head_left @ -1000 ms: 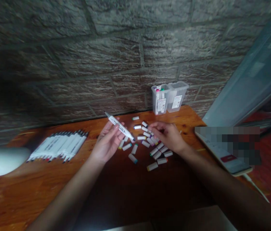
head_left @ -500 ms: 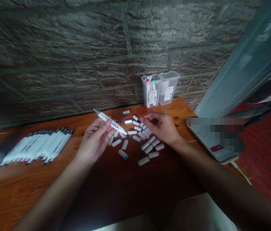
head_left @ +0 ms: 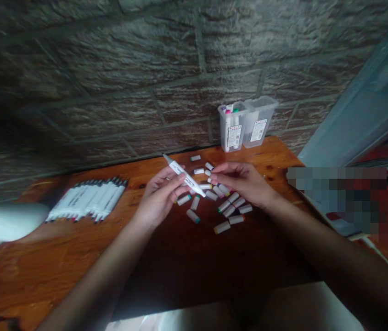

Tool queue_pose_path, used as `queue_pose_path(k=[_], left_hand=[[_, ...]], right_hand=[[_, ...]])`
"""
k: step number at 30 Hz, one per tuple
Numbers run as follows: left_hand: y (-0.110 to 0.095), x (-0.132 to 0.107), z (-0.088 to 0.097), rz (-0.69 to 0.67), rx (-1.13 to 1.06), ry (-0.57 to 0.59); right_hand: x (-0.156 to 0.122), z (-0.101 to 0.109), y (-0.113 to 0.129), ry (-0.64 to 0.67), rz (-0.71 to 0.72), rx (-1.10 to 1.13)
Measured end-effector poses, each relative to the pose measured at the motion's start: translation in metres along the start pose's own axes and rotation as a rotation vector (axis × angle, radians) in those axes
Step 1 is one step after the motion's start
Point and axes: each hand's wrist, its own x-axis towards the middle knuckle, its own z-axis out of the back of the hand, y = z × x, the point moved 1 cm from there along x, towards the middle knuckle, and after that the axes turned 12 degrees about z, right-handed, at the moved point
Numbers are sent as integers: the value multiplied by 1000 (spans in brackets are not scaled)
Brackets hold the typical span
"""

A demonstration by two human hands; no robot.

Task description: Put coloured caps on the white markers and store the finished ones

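My left hand (head_left: 161, 195) is closed around a white marker (head_left: 182, 174), held at a slant above the table. The marker's grey upper end points up and left; its other end points down right toward loose marker caps (head_left: 222, 227). My right hand (head_left: 245, 181) is pinched at the fingertips over the upper part of that scatter. A small white marker cap (head_left: 210, 180) shows at those fingertips and seems to be gripped, with other caps close around it. The caps are white with coloured ends, such as teal, green, yellow and orange.
Several white markers (head_left: 87, 198) lie side by side at left, near a white rounded object (head_left: 11, 221). Two clear plastic containers (head_left: 234, 135) stand by the brick wall, the left one holding markers. A partly blurred-out device (head_left: 331, 216) with a cable lies at the right edge.
The view has shifted, so most things sit further right. My left hand still holds the marker. My right fingertips have closed at a white cap among the scattered ones.
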Motion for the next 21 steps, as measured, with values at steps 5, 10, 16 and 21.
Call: queue_pose_path(k=[5, 10, 16, 21], left_hand=[[-1, -1, -1, 23, -3, 22], [-1, -2, -1, -4, -1, 33], [1, -5, -1, -29, 91, 70], [4, -7, -5, -45, 144, 106]], right_hand=[[0, 0, 3, 0, -87, -12], [-4, -6, 7, 116, -100, -19], [-8, -16, 9, 179, -88, 12], [-9, -19, 7, 236, -90, 55]])
